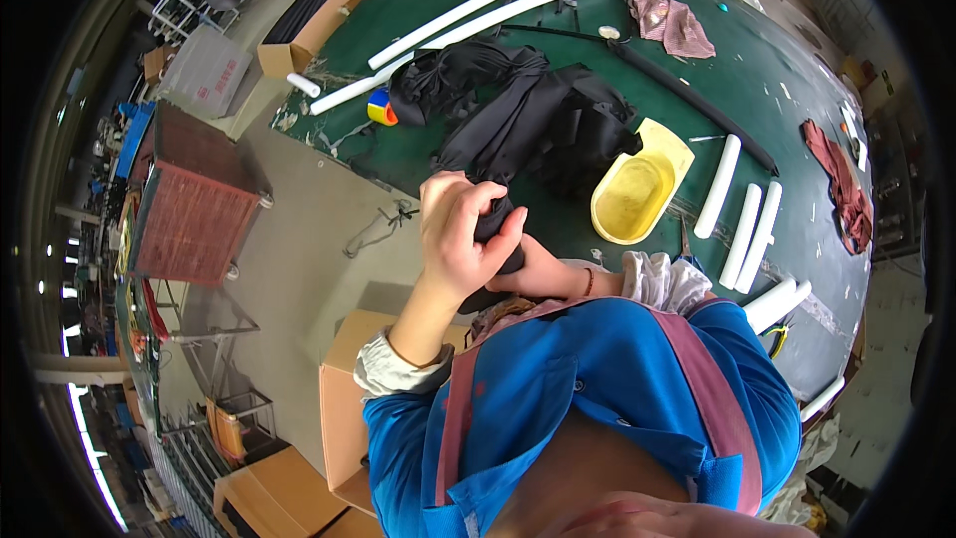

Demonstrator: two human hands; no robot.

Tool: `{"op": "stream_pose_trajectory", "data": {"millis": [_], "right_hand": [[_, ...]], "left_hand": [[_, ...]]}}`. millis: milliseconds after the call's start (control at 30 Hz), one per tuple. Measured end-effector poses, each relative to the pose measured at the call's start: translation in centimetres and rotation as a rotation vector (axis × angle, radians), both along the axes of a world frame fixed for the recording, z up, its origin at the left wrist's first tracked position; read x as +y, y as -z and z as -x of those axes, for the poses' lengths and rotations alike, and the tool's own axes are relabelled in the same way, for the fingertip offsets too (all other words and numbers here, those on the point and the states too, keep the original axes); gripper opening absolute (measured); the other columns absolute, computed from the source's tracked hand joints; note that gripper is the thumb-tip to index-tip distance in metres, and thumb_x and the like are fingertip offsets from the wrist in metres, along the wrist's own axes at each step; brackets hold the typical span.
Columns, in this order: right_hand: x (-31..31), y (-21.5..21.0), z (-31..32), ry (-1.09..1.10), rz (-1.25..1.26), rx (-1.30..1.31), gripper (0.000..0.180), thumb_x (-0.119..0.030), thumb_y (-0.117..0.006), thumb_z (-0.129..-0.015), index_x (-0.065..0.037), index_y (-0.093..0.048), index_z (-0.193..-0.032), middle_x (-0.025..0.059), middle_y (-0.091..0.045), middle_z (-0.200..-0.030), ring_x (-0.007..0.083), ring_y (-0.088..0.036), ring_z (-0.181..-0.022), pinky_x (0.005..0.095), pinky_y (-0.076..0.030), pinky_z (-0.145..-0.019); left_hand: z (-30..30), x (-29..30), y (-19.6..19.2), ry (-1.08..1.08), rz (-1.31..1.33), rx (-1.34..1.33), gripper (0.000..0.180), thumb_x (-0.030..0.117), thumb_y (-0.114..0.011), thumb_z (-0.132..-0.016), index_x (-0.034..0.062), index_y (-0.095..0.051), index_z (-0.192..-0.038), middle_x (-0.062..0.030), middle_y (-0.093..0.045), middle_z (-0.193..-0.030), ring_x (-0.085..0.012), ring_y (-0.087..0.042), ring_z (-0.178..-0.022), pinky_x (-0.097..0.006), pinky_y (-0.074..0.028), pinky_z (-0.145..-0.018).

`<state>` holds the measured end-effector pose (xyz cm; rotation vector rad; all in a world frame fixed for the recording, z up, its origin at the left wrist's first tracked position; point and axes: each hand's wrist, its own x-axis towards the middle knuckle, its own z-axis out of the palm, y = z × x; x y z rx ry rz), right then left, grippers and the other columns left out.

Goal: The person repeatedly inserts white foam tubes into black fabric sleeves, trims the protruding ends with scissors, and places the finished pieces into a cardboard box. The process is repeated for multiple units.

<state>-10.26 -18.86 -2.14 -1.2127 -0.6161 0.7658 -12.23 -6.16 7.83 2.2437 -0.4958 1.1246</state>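
Close in front of my body, my left hand (453, 239) is wrapped round a black cloth roll (495, 223). My right hand (538, 271) grips the same roll lower down, its fingers partly hidden behind it. Just beyond my hands, a loose heap of black cloth (513, 115) lies on the green table (588, 70); whether the roll joins this heap I cannot tell. A yellow scoop-like tray (627, 204) sits right of the heap. At the heap's left edge is a small yellow, red and blue roll (380, 108).
Two long white tubes (498, 2) cross the table's far side. Shorter white tubes (719, 184) and a black tube (697, 100) lie to the right, near a pinkish rag (677, 28) and a dark red cloth (838, 189). A cardboard box (339, 418) and a reddish cart (194, 214) stand left.
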Motion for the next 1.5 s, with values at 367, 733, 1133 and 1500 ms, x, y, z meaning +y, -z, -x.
{"op": "stream_pose_trajectory", "data": {"millis": [367, 733, 1133, 1500], "right_hand": [[0.9, 0.3, 1.0, -0.076, 0.030, -0.077, 0.034, -0.006, -0.070, -0.069, 0.000, -0.059, -0.100, 0.0051, -0.062, -0.089, 0.0139, -0.057, -0.084, 0.0294, -0.047, -0.076], [2.5, 0.6, 0.4, -0.172, 0.086, -0.052, 0.044, -0.008, -0.074, -0.070, 0.000, -0.058, -0.111, 0.0075, -0.062, -0.104, 0.0170, -0.057, -0.100, 0.0318, -0.045, -0.088], [7.9, 2.8, 1.6, -0.248, 0.075, -0.152, 0.038, -0.017, -0.076, -0.071, -0.001, -0.062, -0.103, 0.0093, -0.066, -0.093, 0.0160, -0.061, -0.088, 0.0323, -0.049, -0.076], [12.5, 3.8, 3.1, -0.574, -0.009, -0.564, 0.053, -0.024, -0.073, -0.075, -0.001, -0.052, -0.119, 0.0169, -0.057, -0.113, 0.0274, -0.058, -0.101, 0.0326, -0.048, -0.082]], "left_hand": [[2.9, 1.2, 2.2, -0.179, -0.025, -0.194, 0.025, 0.014, -0.076, -0.066, 0.0059, -0.052, -0.069, -0.0106, -0.061, -0.092, -0.0281, -0.055, -0.081, -0.036, -0.046, -0.071], [3.0, 2.3, 2.8, -0.257, 0.254, -0.149, 0.029, 0.006, -0.077, -0.065, 0.0058, -0.055, -0.086, -0.0081, -0.052, -0.081, -0.0251, -0.050, -0.072, -0.034, -0.041, -0.064], [6.4, 6.1, 3.6, -0.288, 0.424, 0.152, 0.035, 0.011, -0.083, -0.064, -0.0025, -0.051, -0.069, -0.0186, -0.053, -0.110, -0.0305, -0.057, -0.087, -0.037, -0.047, -0.074], [12.8, 8.3, 5.2, -0.598, 0.503, 0.505, 0.052, 0.002, -0.070, -0.071, 0.0025, -0.048, -0.118, -0.0174, -0.062, -0.099, -0.0323, -0.064, -0.085, -0.039, -0.050, -0.075]]}}
